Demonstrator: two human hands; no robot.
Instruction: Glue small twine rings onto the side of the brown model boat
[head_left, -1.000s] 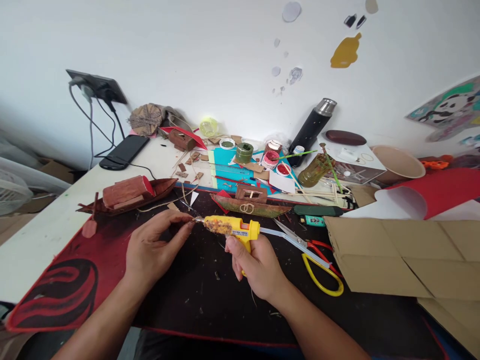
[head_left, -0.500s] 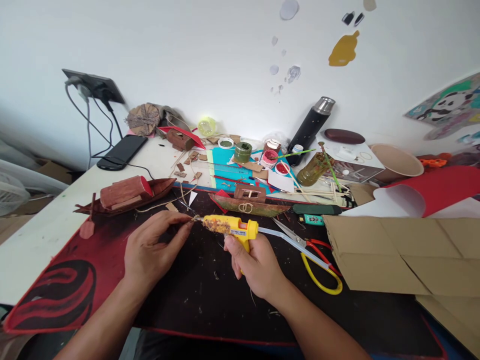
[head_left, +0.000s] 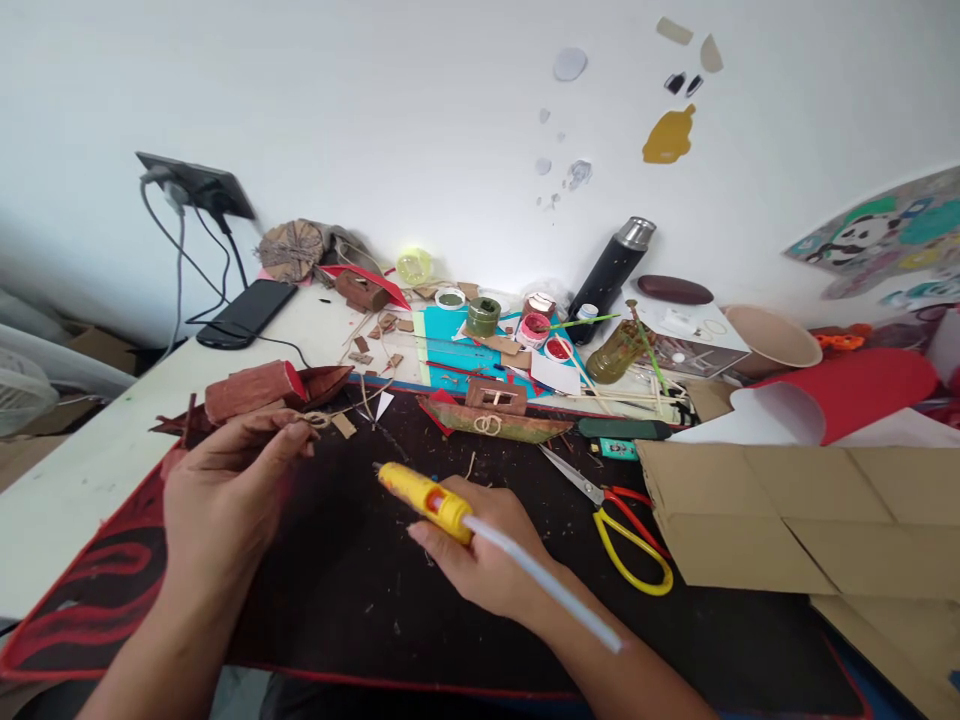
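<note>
Pinched in the fingertips of my left hand is a small loop of twine, held in front of the dark red model boat with its red rounded cabin. My right hand grips a yellow glue gun, its nozzle toward the upper left over the dark mat and a translucent glue stick trailing from its back. A green and brown model boat with twine rings on its side sits beyond the glue gun.
Scissors lie right of my right hand, beside folded cardboard. Behind are paint jars, a black thermos, a phone and a red paper roll. Scraps dot the black and red mat.
My left hand has moved left, away from the glue gun's nozzle, with the twine loop. The glue gun has turned and dropped lower and nearer, and its glue stick now points toward my right forearm.
</note>
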